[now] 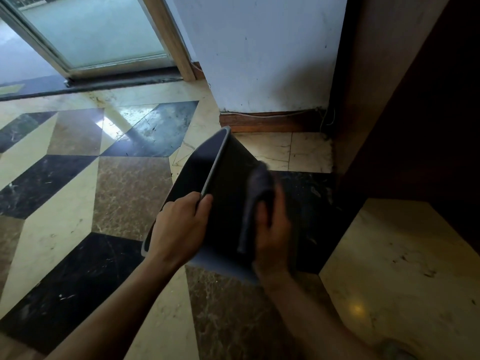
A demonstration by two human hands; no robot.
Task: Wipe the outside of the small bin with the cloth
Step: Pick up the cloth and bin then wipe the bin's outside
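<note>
Head camera looks down at my 2 hands working over a patterned marble floor. My left hand is clenched on the rim of the small bin, thumb outside and fingers curled inside, holding the bin tipped on its side with its opening turned to the left. My right hand grips a dark cloth, bunched and pressed flat against the bin's outer wall; it looks blurred. Beyond the bin are a white wall with a wooden skirting board and a frosted glass door.
</note>
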